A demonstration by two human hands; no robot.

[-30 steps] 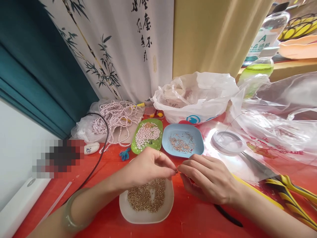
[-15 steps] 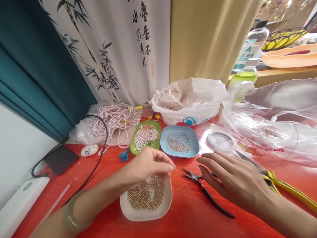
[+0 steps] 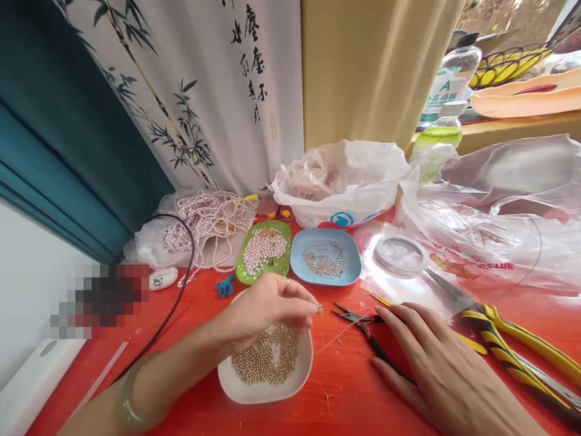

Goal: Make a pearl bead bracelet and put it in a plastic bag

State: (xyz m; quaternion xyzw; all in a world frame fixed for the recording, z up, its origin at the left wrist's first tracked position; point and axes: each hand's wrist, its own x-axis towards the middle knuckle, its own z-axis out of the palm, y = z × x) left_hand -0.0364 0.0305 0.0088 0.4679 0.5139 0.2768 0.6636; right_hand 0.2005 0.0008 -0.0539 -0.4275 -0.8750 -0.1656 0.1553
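Observation:
My left hand (image 3: 276,306) is closed in a pinch above the white dish (image 3: 227,387) of gold beads (image 3: 265,363). Between thumb and forefinger shows a tiny beaded piece (image 3: 320,307), with a fine clear thread near it. My right hand (image 3: 436,363) lies low over the table, fingers stretched out and apart. Its thumb and fingers straddle the black handles of small pliers (image 3: 365,327); whether they touch the handles I cannot tell. Beneath the same hand lies a thin yellow tool (image 3: 472,344), partly covered.
Behind my hands stand a green dish (image 3: 239,274) of pink beads and a blue dish (image 3: 356,275) of metal pins. A clear thread spool (image 3: 402,255) and large yellow-black scissors (image 3: 492,330) lie right. Strung pearls (image 3: 200,218), plastic bags (image 3: 336,200) and a black cable (image 3: 181,290) surround them.
My right hand has come down toward the table and nearer me, onto the pliers area, uncovering the scissors and the yellow tool. My left hand keeps its pinch almost unmoved.

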